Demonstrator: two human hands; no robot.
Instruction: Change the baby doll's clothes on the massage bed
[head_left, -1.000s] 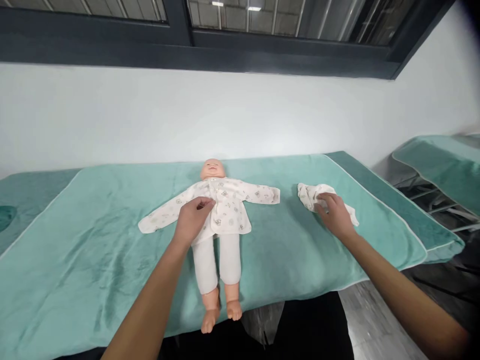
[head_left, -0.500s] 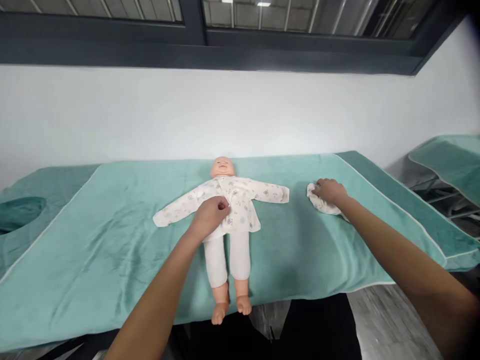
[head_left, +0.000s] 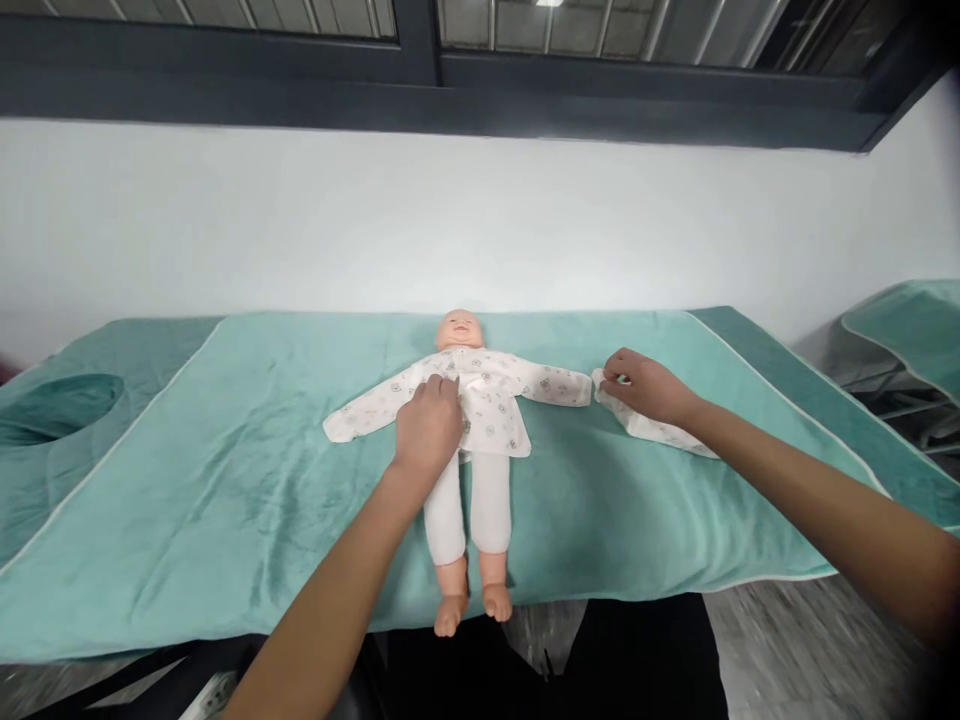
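A baby doll (head_left: 460, 330) lies on its back with its feet toward me, in white trousers (head_left: 491, 500) and a white printed baby shirt (head_left: 491, 410) whose sleeves spread to both sides. My left hand (head_left: 431, 425) rests over the shirt's front, fingers curled together at the chest on the fabric; the fingertips are partly hidden. Off the end of the right-hand sleeve, my right hand (head_left: 645, 385) pinches the edge of a bunched white printed cloth (head_left: 652, 428). That cloth lies on the bed, partly under my hand and forearm, and its kind does not show.
A green velvety cover (head_left: 255, 480) spreads over the bed, with a face hole (head_left: 60, 408) at the left end. Behind stands a white wall (head_left: 375, 220) below a dark window frame (head_left: 525, 100). Another green-covered bed (head_left: 915, 325) is at the right.
My left hand has moved up the shirt toward the chest. My right hand has shifted a little left toward the sleeve, and the cloth is more stretched out. The view has shifted slightly.
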